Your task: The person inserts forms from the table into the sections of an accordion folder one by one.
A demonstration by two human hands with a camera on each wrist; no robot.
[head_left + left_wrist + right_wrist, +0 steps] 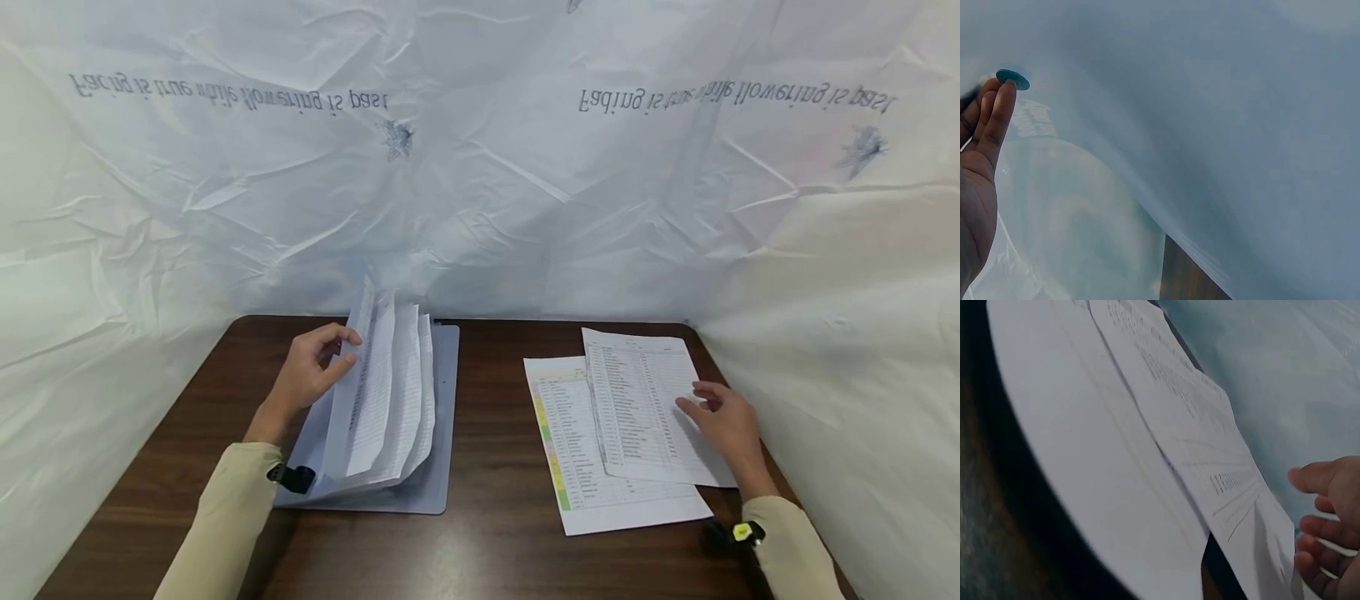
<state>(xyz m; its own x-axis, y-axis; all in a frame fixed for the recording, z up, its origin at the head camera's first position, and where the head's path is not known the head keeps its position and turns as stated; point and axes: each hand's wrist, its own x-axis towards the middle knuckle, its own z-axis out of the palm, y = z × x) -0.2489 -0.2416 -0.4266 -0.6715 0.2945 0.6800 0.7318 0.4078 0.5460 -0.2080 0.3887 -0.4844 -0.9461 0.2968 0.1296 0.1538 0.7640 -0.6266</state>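
A blue-grey document folder (445, 433) lies tilted open at the left, with several printed sheets (405, 392) fanned up inside it. My left hand (310, 371) pinches the folder's raised cover with thumb and fingers. In the left wrist view, a small teal disc (1012, 79) shows at the fingertips of that hand, against the smooth cover. On the right, a printed sheet (645, 400) overlaps a second one (585, 475) with yellow and green marks down its left side. My right hand (727, 421), fingers loosely bent, hovers at the upper sheet's right edge; nothing shows between its fingers.
Both piles lie on a dark brown wooden table (480, 533), the folder left and the loose sheets right. White plastic sheeting (480, 183) with printed lettering hangs behind the table's back edge and along both sides.
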